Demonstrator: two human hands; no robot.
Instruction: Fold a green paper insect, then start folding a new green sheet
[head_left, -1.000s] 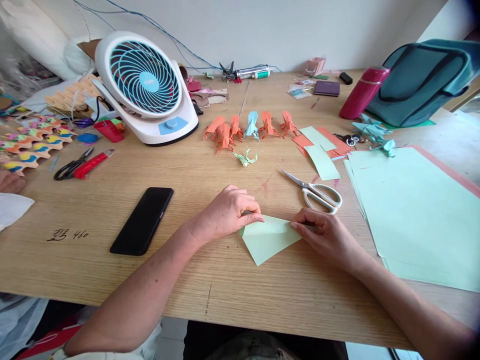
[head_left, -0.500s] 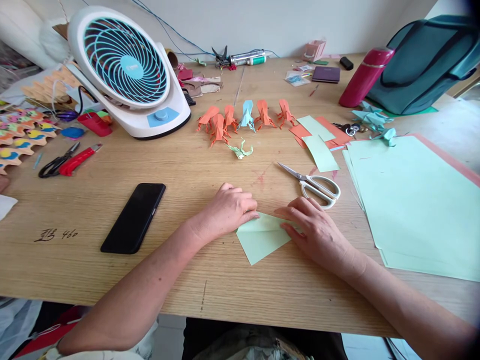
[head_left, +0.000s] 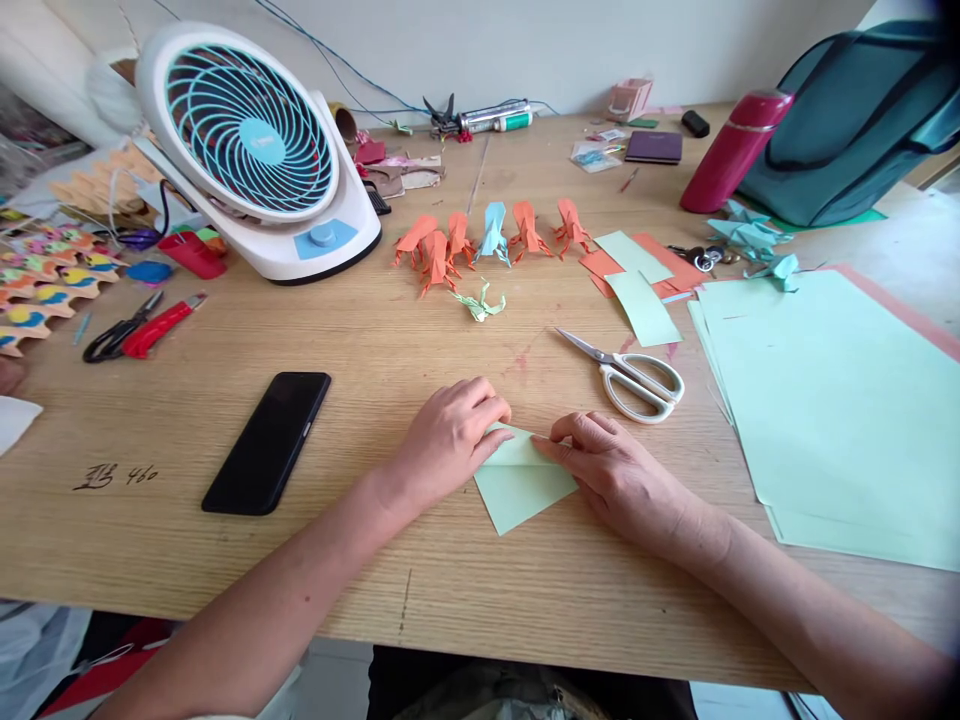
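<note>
A pale green sheet of paper point(head_left: 523, 495) lies on the table between my hands, its far part folded over with a crease across it. My left hand point(head_left: 456, 432) pinches the fold's left end between thumb and fingers. At the right end, my right hand point(head_left: 616, 468) grips the paper, its index finger lying along the folded strip and its lower fingers curled over the edge. White-handled scissors point(head_left: 637, 383) lie just beyond my right hand. A small green paper figure point(head_left: 480, 301) sits farther back, in front of several orange paper figures point(head_left: 529, 230) and a blue one point(head_left: 493, 232).
To the left are a black phone point(head_left: 266, 443), a red cutter point(head_left: 161, 326), dark scissors point(head_left: 120, 328) and a white fan point(head_left: 255, 150). Large green sheets point(head_left: 847, 410) are stacked at right, with green strips point(head_left: 645, 305), a pink bottle point(head_left: 736, 150) and a teal bag point(head_left: 855, 120) behind.
My right hand's fingers have slid left and inward along the folded strip. The left hand has shifted slightly, its thumb and fingers now closed on the fold. The view has tilted a little.
</note>
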